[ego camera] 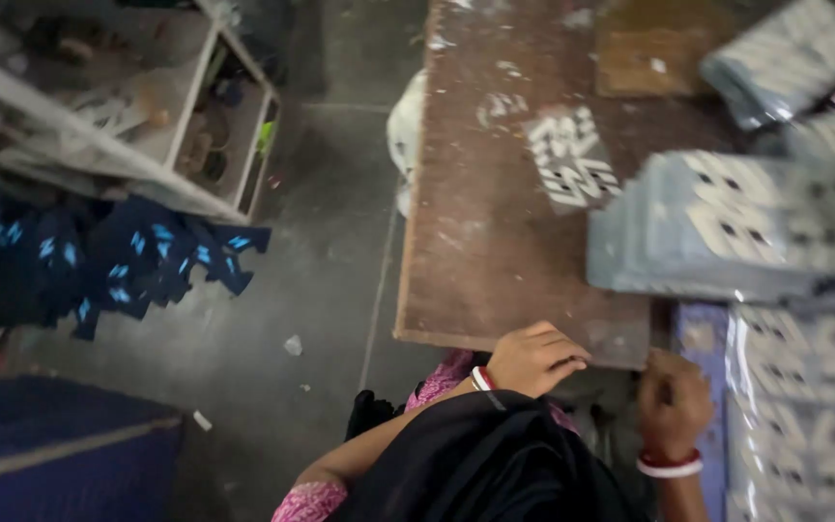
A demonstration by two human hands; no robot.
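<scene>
My left hand (532, 360) rests at the near edge of a worn brown wooden table (480, 222), fingers curled, a red and white bangle on the wrist. Whether it grips anything is unclear. My right hand (674, 401) hangs just below the table's near corner, fingers bent inward, also wearing a bangle; its palm is hidden. A black cloth (480, 464) lies over my lap beneath both hands. A stack of grey printed packets (717, 232) sits on the table beyond my right hand.
More stacks of packets (804, 387) lie at the right and another (785, 58) at the far right. A loose patterned sheet (572, 159) lies on the table. A shelf unit (176, 106) and dark blue printed cloth (128, 266) are on the concrete floor at left.
</scene>
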